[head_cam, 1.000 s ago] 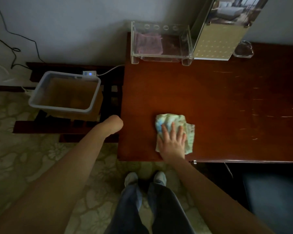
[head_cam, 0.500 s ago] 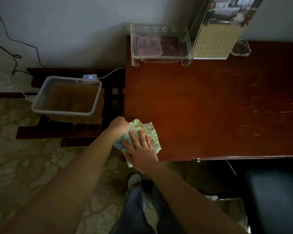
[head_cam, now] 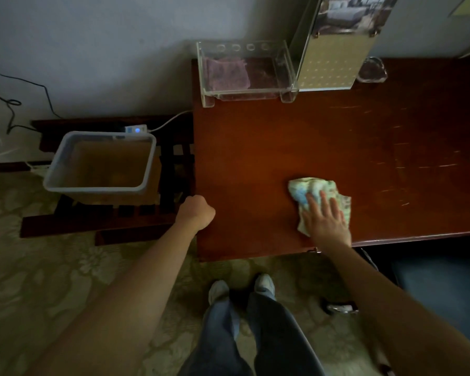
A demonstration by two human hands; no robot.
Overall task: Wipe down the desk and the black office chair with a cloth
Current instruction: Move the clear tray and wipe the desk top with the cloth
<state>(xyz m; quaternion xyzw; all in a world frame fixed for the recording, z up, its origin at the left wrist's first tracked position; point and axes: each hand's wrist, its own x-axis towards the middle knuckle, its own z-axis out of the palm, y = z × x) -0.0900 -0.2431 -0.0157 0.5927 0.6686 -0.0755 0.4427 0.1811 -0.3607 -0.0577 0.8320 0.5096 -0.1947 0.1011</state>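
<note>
My right hand presses flat, fingers straight, on the cloth near the desk's front edge. Left hand is curled at the corner, grip unclear. I judge we're mid-desk, with the chair not yet wiped

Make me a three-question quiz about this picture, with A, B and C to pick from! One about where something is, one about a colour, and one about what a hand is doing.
1. Where is the cloth?
A) on the desk, near its front edge
B) in the grey bin
C) on the floor

2. What colour is the little light on the power strip?
A) red
B) blue
C) green

3. What is the right hand doing?
A) making a fist
B) lifting the cloth into the air
C) pressing flat on the cloth

Answers: 1 A, the cloth lies on the wood by the near edge. 2 B, the light glows blue. 3 C, the fingers lie straight on top of the cloth.
</note>
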